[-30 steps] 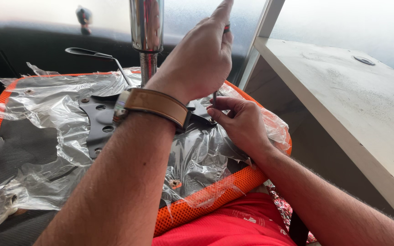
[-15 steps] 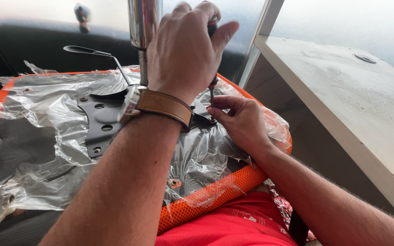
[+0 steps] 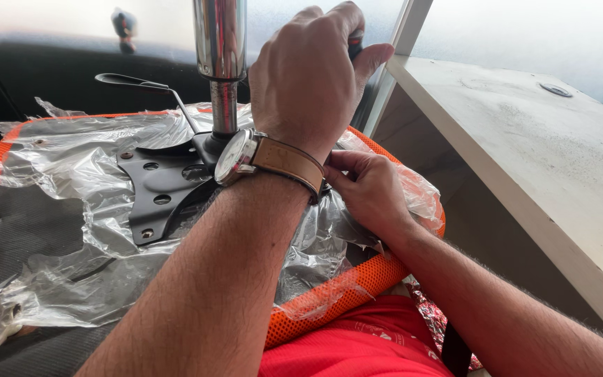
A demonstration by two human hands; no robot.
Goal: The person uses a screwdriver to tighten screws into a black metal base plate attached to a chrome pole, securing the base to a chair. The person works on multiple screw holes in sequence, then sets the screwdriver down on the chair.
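An upturned chair seat [image 3: 29, 230] with an orange mesh rim and clear plastic wrap lies across my lap. A black metal plate [image 3: 158, 192] is on its underside, and a chrome column [image 3: 220, 42] rises from it. My left hand [image 3: 308, 70], with a brown-strapped watch on the wrist, is closed over the dark handle of a screwdriver [image 3: 354, 47] held upright. My right hand [image 3: 368, 188] sits lower, at the plate's right edge, with its fingers pinched together around the tool's lower end. My left wrist hides the shaft and tip.
A black lever [image 3: 134, 82] sticks out to the left of the column. A pale desk top [image 3: 525, 160] runs along the right, close to my right arm. A dark surface lies behind the seat. Red cloth [image 3: 357, 342] covers my lap below the rim.
My left hand has closed down over the top of the screwdriver handle and twisted on it. The right hand has stayed at the tool's lower end. The seat has not shifted.
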